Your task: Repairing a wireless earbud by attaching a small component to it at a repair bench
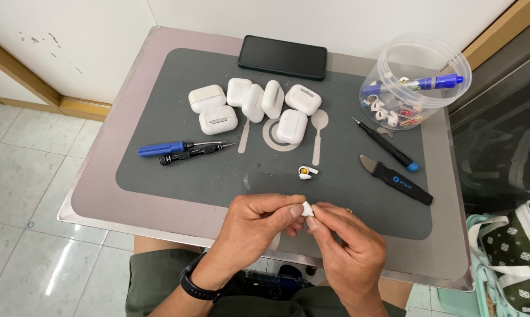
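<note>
Pinching a small white earbud piece (306, 208) between both hands, left hand (259, 226) and right hand (347, 246) are gripping it just below the opened earbud (307, 171) on the bench; likely prying apart, needing a steady, gentle pull.

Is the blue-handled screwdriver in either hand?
No. The blue-handled screwdriver lies on the mat; both hands pinch a small white earbud piece.

White wall (71, 35), wooden trim (18, 70), glossy tiled floor (24, 223).
</note>
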